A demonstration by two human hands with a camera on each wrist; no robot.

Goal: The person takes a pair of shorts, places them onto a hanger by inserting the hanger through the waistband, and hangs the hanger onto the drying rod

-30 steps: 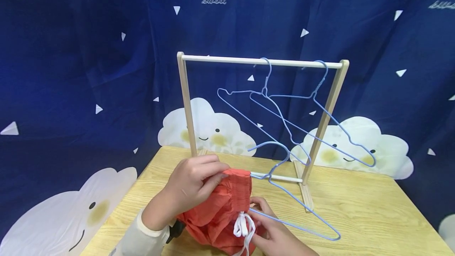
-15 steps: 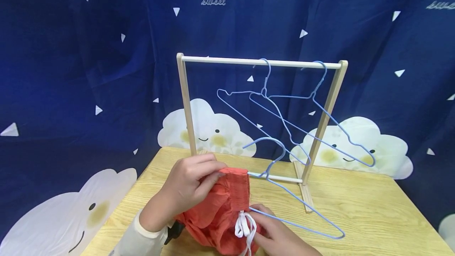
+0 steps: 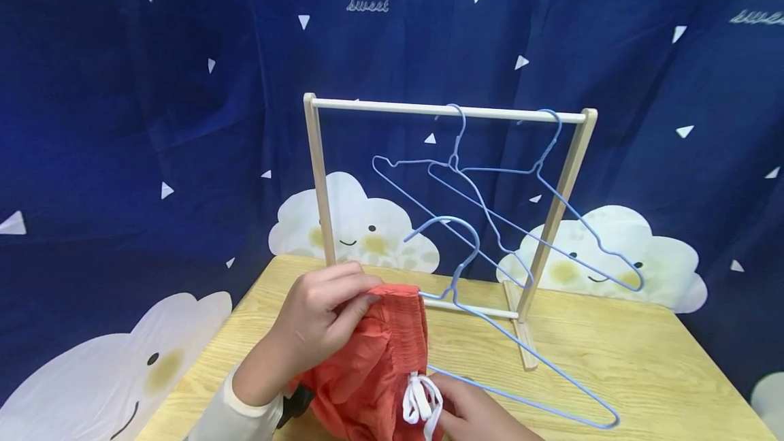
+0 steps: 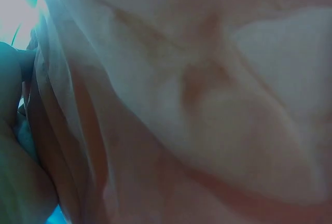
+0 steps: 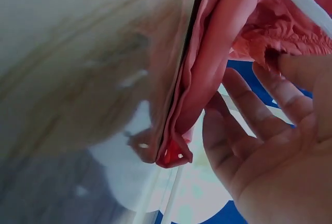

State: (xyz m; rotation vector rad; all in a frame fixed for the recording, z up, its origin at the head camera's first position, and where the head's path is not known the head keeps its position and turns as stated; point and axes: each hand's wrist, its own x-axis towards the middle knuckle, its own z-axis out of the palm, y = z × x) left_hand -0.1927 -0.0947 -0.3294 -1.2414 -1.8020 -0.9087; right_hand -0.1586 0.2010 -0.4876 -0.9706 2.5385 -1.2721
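Observation:
Red shorts or trousers [image 3: 361,366] with a gathered elastic waistband and a white drawstring bow [image 3: 421,400] are bunched in front of me. One end of a blue wire hanger [image 3: 520,342] goes inside the waistband; its hook and other end stick out to the right. My left hand [image 3: 324,305] pinches the top of the waistband between thumb and fingers. Lower down, my right hand [image 3: 480,410] is beside the bow, partly hidden by the garment. In the right wrist view its thumb and index finger pinch the gathered edge. Blurred red cloth [image 4: 181,105] fills most of the left wrist view.
A wooden rack [image 3: 557,209] with a white top rail [image 3: 380,107] stands behind on the wooden table [image 3: 625,352]. Two more blue wire hangers [image 3: 484,203] hang from its rail, overlapping. A dark blue curtain [image 3: 153,87] with clouds closes the back.
The waistband and left hand have shifted slightly left. The hanger's hook has moved left and up, while its free end has moved right and down.

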